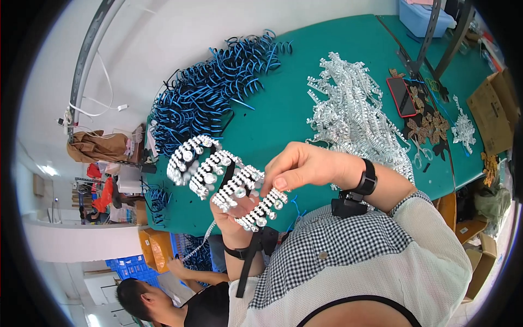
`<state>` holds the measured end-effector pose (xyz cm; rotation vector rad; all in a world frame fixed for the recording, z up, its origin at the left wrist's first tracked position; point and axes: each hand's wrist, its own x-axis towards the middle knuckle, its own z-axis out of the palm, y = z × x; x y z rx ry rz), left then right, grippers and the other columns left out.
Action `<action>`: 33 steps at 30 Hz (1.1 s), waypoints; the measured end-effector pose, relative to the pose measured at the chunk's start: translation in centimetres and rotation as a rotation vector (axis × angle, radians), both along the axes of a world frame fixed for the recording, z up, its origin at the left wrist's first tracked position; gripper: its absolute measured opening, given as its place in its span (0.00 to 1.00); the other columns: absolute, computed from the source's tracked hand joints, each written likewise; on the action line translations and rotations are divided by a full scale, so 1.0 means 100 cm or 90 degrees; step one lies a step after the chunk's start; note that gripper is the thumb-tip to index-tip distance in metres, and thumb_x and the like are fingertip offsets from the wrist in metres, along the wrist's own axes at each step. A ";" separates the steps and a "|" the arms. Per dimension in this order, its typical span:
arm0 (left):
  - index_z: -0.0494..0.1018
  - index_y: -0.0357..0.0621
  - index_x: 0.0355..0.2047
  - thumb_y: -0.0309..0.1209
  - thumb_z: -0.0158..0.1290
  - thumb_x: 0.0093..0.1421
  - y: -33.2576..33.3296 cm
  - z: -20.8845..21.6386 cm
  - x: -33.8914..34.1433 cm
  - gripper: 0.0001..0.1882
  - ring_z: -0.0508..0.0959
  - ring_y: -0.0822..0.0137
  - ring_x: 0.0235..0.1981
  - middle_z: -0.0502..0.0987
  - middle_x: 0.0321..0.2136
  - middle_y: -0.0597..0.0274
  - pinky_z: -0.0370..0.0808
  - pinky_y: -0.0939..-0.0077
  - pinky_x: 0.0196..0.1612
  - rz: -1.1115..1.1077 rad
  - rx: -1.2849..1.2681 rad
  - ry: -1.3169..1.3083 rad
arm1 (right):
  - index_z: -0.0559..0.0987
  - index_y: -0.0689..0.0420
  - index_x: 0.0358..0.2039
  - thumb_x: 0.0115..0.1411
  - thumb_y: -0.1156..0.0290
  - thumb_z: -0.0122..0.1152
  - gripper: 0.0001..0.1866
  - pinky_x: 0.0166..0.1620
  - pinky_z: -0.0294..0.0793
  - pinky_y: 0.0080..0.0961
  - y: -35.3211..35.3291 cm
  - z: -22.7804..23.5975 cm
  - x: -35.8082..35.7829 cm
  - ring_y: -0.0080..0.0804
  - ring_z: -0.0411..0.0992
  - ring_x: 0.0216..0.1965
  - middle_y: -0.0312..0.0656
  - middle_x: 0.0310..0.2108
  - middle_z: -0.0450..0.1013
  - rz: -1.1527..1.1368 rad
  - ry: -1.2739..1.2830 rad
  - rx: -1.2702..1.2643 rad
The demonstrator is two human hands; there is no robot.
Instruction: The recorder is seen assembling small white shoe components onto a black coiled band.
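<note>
A coiled beaded trim [239, 191], black with silver rows and clear round stones along one edge, hangs in several loops in front of me. My right hand [310, 164] is closed in a pinch, thumb and forefinger on the trim's upper right end. My left hand [223, 218] supports the loops from below and behind; its fingers are partly hidden by the trim but appear wrapped around it. The trim is held above the green table [272, 120]. Beyond my right hand lies a large heap of silver curled trim [354, 103].
Blue and black curled strips [201, 92] are heaped at the far left. To the right lie a red-edged phone [401, 97], scissors [421, 153], brown glittery pieces [430, 128] and a small silver bundle [463, 131]. A cardboard box [493, 111] borders the table. A co-worker [163, 305] sits at lower left.
</note>
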<state>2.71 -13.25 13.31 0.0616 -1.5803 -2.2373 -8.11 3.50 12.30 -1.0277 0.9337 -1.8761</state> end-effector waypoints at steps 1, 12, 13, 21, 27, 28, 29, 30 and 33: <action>0.69 0.36 0.28 0.31 0.52 0.55 -0.006 -0.014 0.004 0.09 0.72 0.65 0.24 0.73 0.26 0.53 0.71 0.72 0.24 0.103 0.030 -0.121 | 0.79 0.60 0.36 0.56 0.64 0.57 0.13 0.20 0.58 0.11 -0.001 -0.001 0.003 0.11 0.61 0.21 0.28 0.22 0.69 -0.001 0.004 -0.001; 0.74 0.31 0.35 0.21 0.51 0.52 -0.036 0.003 0.004 0.09 0.76 0.71 0.23 0.75 0.37 0.45 0.69 0.85 0.18 -0.103 -0.276 0.027 | 0.74 0.61 0.28 0.56 0.67 0.56 0.09 0.24 0.58 0.12 0.023 0.025 -0.007 0.12 0.60 0.22 0.28 0.22 0.66 -0.108 -0.020 -0.025; 0.74 0.32 0.34 0.22 0.52 0.52 -0.038 0.009 0.006 0.09 0.76 0.71 0.23 0.75 0.36 0.45 0.69 0.86 0.19 -0.039 -0.375 0.020 | 0.75 0.60 0.29 0.57 0.67 0.56 0.09 0.23 0.58 0.11 0.023 0.026 -0.011 0.11 0.60 0.21 0.26 0.21 0.66 -0.142 0.066 -0.017; 0.73 0.37 0.37 0.21 0.55 0.48 0.023 0.072 0.007 0.13 0.72 0.75 0.19 0.76 0.32 0.54 0.68 0.84 0.21 -0.108 -0.695 0.031 | 0.76 0.62 0.26 0.50 0.70 0.59 0.07 0.26 0.67 0.26 0.026 0.055 0.005 0.32 0.69 0.22 0.42 0.21 0.70 -0.262 0.515 0.153; 0.71 0.35 0.38 0.21 0.52 0.53 0.026 0.053 0.004 0.11 0.74 0.76 0.21 0.75 0.29 0.58 0.71 0.86 0.22 -0.135 -0.515 -0.098 | 0.75 0.60 0.25 0.48 0.71 0.61 0.06 0.22 0.64 0.26 0.026 0.048 0.006 0.34 0.68 0.20 0.40 0.19 0.68 -0.306 0.623 0.183; 0.71 0.34 0.40 0.20 0.50 0.54 0.026 0.050 0.005 0.11 0.74 0.77 0.22 0.75 0.29 0.61 0.72 0.87 0.23 -0.150 -0.430 -0.136 | 0.75 0.60 0.25 0.48 0.71 0.61 0.06 0.22 0.64 0.26 0.026 0.048 0.006 0.34 0.68 0.20 0.40 0.19 0.68 -0.302 0.622 0.187; 0.71 0.34 0.40 0.20 0.50 0.54 0.027 0.049 0.006 0.11 0.74 0.77 0.22 0.75 0.29 0.61 0.72 0.87 0.23 -0.152 -0.426 -0.137 | 0.75 0.60 0.25 0.48 0.71 0.62 0.07 0.22 0.64 0.26 0.025 0.049 0.005 0.33 0.68 0.20 0.40 0.19 0.68 -0.310 0.624 0.181; 0.71 0.34 0.40 0.20 0.51 0.54 0.027 0.049 0.007 0.11 0.74 0.77 0.22 0.75 0.30 0.61 0.73 0.87 0.23 -0.129 -0.431 -0.140 | 0.76 0.60 0.26 0.47 0.70 0.62 0.08 0.22 0.63 0.25 0.026 0.049 0.005 0.32 0.68 0.20 0.40 0.19 0.68 -0.318 0.626 0.175; 0.71 0.33 0.40 0.20 0.51 0.54 0.026 0.049 0.011 0.12 0.74 0.77 0.23 0.74 0.29 0.60 0.73 0.87 0.24 -0.065 -0.470 -0.118 | 0.77 0.61 0.24 0.47 0.67 0.61 0.09 0.24 0.68 0.27 0.038 0.070 0.006 0.36 0.69 0.21 0.42 0.19 0.70 -0.369 0.582 0.220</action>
